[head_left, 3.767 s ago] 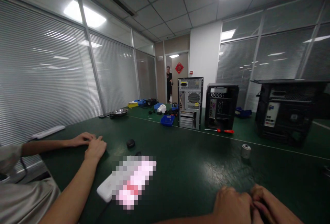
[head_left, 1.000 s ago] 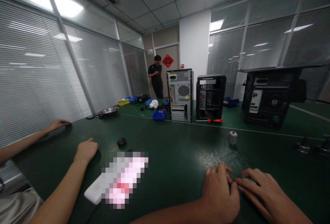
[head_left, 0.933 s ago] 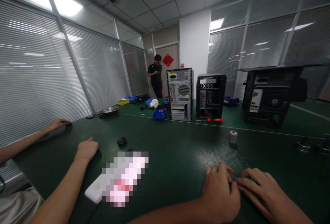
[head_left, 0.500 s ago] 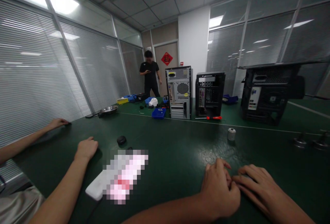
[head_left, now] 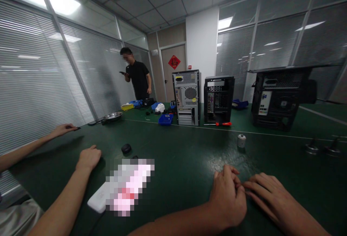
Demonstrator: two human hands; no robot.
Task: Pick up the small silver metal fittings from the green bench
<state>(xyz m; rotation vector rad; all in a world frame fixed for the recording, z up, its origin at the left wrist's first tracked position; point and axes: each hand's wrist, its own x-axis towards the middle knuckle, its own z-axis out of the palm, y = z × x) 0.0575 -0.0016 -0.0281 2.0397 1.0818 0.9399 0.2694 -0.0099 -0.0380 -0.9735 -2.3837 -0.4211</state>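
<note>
Resting curled on the table [head_left: 173, 145], left hand [head_left: 227, 198] and right hand [head_left: 271, 197] may grip something, I cannot tell; at their twelve o'clock, the cylinder [head_left: 241, 141] seems stiff, probably slick: pinch its sides.

Person in black [head_left: 138, 80] now farther from door [head_left: 168, 73]

Smooth, glossy green tabletop [head_left: 176, 171] catching the glare now; polished metal shining on the bowl [head_left: 112, 116], satin metal-look on the cylinder [head_left: 241, 141], perforated metal on the computer case [head_left: 186, 96], matt, creased cloth [head_left: 20, 214].
</note>
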